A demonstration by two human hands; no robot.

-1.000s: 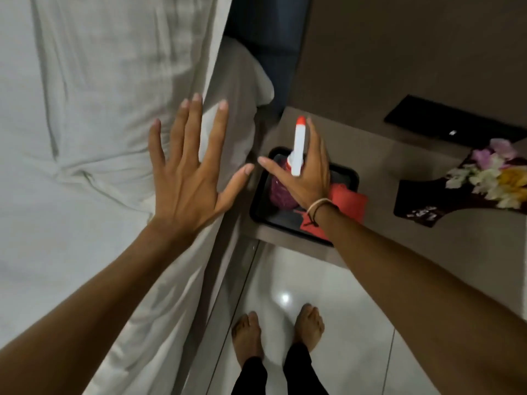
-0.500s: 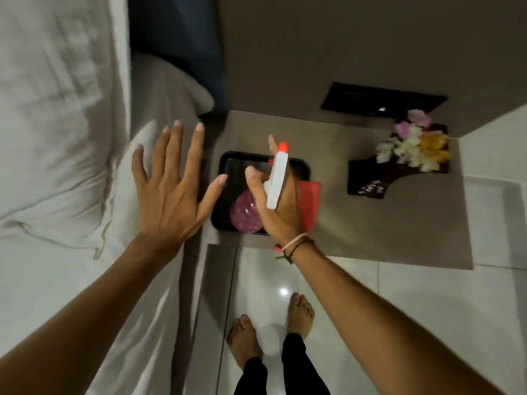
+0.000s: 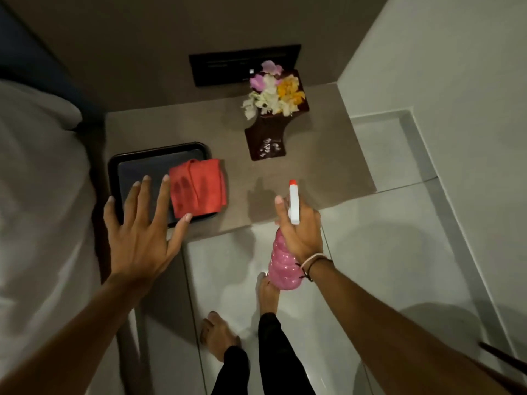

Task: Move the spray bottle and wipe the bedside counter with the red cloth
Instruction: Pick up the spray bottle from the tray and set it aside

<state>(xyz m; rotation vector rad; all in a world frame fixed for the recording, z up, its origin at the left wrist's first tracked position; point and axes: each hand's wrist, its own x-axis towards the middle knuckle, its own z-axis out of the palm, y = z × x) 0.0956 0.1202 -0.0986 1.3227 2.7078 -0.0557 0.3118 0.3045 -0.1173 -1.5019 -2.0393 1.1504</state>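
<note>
My right hand (image 3: 299, 232) grips a spray bottle (image 3: 282, 266) with a pink ribbed body and a white, red-tipped nozzle, held in the air past the front edge of the bedside counter (image 3: 313, 166). A folded red cloth (image 3: 198, 191) lies half on the right side of a black tray (image 3: 128, 163), half on the counter. My left hand (image 3: 139, 232) hovers flat with fingers spread over the tray's front left part, its fingertips close to the cloth.
A dark wooden board with flowers (image 3: 272, 109) stands at the back of the counter below a black wall panel (image 3: 245, 64). The white bed (image 3: 37, 209) lies to the left. My bare feet (image 3: 219, 334) stand on the glossy tiled floor.
My right hand has lifted the spray bottle off the tray and carried it right and toward me. The red cloth is now uncovered. The view has swung right, away from the bed.
</note>
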